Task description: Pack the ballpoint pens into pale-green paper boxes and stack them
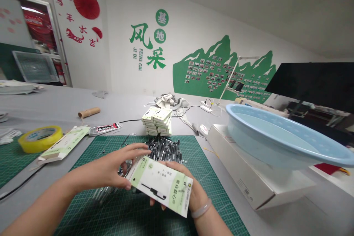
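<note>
A small flat white-and-green cardboard box (163, 184), printed with a black pen picture, is held tilted above the green cutting mat (210, 195). My right hand (195, 188) supports it from behind and below, fingers wrapped under it, a pale bracelet at the wrist. My left hand (121, 166) is around the box's left end, its thumb by the lower corner and its fingers along the upper edge. The inside of the box is hidden. Behind the hands lies a heap of black and clear pens (166, 149). Stacks of similar boxes (157, 120) stand just beyond the heap.
At left are a yellow tape roll (41, 138), another flat box (65, 143), a glue tube package (105, 129) and a brown cylinder (89, 112). On the right, a blue basin (257, 143) rests on a white carton (235, 166). Cloths (168, 100) and a power strip (206, 108) lie behind.
</note>
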`<state>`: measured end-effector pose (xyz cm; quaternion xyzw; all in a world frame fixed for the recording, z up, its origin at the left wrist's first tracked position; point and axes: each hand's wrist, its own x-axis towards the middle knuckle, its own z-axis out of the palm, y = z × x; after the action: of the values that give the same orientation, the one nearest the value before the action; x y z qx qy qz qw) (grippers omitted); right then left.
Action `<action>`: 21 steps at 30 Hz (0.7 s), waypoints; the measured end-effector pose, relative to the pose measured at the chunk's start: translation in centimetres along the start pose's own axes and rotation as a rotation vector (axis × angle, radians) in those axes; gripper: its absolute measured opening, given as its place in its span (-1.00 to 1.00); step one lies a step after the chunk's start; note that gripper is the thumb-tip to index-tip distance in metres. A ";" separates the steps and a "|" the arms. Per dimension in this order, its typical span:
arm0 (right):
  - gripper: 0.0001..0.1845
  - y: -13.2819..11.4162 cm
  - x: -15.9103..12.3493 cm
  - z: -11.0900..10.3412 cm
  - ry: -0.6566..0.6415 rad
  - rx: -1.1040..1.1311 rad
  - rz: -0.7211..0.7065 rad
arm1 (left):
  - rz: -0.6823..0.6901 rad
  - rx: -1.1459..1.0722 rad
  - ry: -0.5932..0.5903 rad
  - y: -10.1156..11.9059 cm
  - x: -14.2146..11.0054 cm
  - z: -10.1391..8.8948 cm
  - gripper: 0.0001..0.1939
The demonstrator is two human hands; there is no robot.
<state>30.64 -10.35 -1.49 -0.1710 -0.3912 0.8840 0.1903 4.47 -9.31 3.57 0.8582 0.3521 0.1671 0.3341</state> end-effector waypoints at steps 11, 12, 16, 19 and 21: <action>-0.22 0.7 1.3 -1.3 0.148 0.086 -0.315 | -0.116 0.011 0.580 -1.7 3.0 -1.9 -0.24; -0.25 0.9 1.4 -1.3 0.153 0.080 -0.323 | -0.172 0.003 0.685 -2.5 4.0 -2.6 -0.23; -0.35 1.4 1.8 -1.2 0.167 0.047 -0.329 | -0.406 0.185 0.942 -6.1 9.2 -5.6 -0.35; -0.41 1.7 1.9 -1.1 0.170 0.020 -0.343 | -0.542 0.288 0.911 -7.7 13.0 -6.7 -0.35; -0.43 1.7 1.9 -1.0 0.185 0.005 -0.350 | -0.590 0.293 0.867 -8.1 15.0 -6.8 -0.32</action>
<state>29.07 -9.90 -3.67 -0.1803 -0.3936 0.8189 0.3768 7.38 8.84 3.60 0.6132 0.7029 0.3539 0.0678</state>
